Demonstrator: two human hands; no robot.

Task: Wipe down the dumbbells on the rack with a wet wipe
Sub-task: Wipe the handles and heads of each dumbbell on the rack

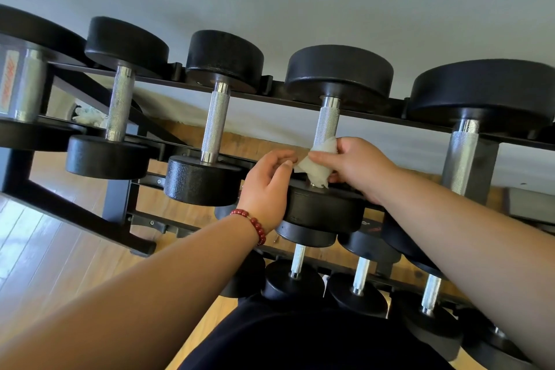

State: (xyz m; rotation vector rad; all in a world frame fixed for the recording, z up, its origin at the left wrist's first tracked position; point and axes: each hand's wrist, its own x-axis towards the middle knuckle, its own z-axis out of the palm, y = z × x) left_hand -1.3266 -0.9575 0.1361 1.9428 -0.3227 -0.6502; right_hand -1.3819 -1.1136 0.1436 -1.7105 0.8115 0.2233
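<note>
- The right hand (354, 165) grips the wet wipe (318, 162), which is wrapped round the near end of a top-row dumbbell's handle (327, 120).
- The left hand (267, 186) has curled fingers at the wipe's left corner; I cannot tell if they pinch it.
- The knurling may snag and tear the wipe.
- The far end of the handle could go unwiped.

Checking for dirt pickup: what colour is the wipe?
White. The wipe shows best in the head view.
</note>
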